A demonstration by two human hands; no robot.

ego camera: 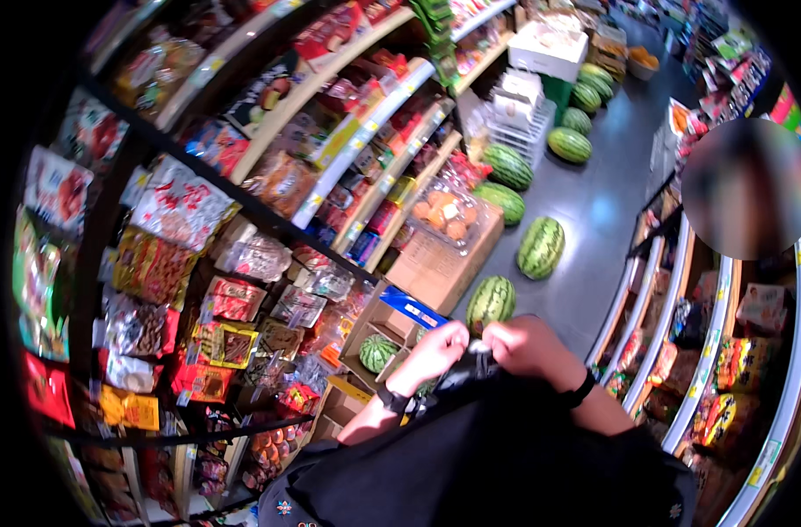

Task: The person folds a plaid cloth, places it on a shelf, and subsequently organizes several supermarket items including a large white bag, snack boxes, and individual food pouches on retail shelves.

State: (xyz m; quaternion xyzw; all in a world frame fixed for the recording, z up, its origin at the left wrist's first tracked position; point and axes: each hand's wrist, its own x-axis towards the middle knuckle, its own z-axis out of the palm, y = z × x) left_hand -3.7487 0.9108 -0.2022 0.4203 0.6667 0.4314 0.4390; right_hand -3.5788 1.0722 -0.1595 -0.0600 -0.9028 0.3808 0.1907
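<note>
My left hand (442, 349) is in front of my body with its fingers curled, a dark band on the wrist. Close to its right, my right hand (520, 344) is also curled, its fingertips on something small and pale that is too blurred to name. A dark, partly hidden item lies between and below the hands. Just beyond them a striped watermelon (491, 302) lies on the floor. Left of my left hand, a small watermelon (377, 353) sits in a divided open cardboard box (355, 337) with a blue flap. Whether the left hand grips anything is not clear.
Snack shelves (268, 132) line the left, curved shelf edges (697, 356) the right. A closed cardboard box (433, 270) carries a clear pack of round orange-brown items (445, 214). More watermelons (540, 248) lie along the dark aisle floor (591, 204), near a white crate (539, 132) and a white foam box (548, 49).
</note>
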